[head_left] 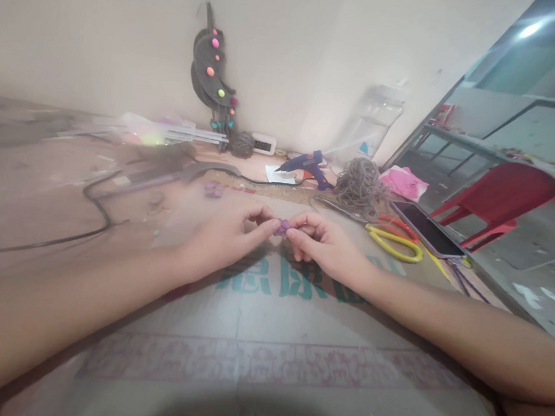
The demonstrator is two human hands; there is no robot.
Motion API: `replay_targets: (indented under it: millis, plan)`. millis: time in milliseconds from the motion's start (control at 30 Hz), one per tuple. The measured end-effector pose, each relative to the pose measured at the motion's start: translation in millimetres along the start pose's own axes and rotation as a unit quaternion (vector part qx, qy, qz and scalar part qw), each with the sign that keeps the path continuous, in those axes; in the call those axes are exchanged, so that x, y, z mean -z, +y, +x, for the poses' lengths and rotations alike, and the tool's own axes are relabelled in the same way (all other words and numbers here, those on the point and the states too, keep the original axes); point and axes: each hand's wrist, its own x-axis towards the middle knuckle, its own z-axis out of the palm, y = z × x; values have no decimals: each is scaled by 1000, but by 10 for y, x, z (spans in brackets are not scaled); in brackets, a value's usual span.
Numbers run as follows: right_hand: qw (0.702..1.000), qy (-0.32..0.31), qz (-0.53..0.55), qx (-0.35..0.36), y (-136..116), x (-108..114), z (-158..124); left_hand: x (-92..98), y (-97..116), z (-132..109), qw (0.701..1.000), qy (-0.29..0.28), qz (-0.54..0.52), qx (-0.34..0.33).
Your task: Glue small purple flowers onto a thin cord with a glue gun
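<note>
A small purple piece (282, 227), perhaps a folded flower, is pinched between both hands over the printed cardboard sheet (230, 320). My left hand (237, 230) grips its left side with thumb and forefinger. On the other side, the thumb and fingers of my right hand (325, 242) close on it. Fingertips cover part of the piece, so its exact shape is hard to make out. Beyond my left hand lies another purple piece (213, 189), blurred, resting on the table.
Behind the hands lie a blue glue gun (309, 166), grey yarn (360, 184) and a clear bottle (373, 122). Yellow-and-orange-handled scissors (393, 239) and a phone (429, 229) are at right. A black cable (97, 210) crosses the left. A dark crescent ornament (211, 68) hangs on the wall.
</note>
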Motion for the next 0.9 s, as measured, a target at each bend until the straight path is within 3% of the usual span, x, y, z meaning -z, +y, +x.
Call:
replay_targets:
  millis: [400,700,900]
  plan:
    - [1000,1,-3,11,22,2,12,-26,-110,-20,1000,-9,8,-23]
    - [1000,3,-11,19,21,2,10,5,-123,41,995,68,-41,60]
    - [1000,7,-21,6,0,-1,2,3,-78,48,991,67,-68,91]
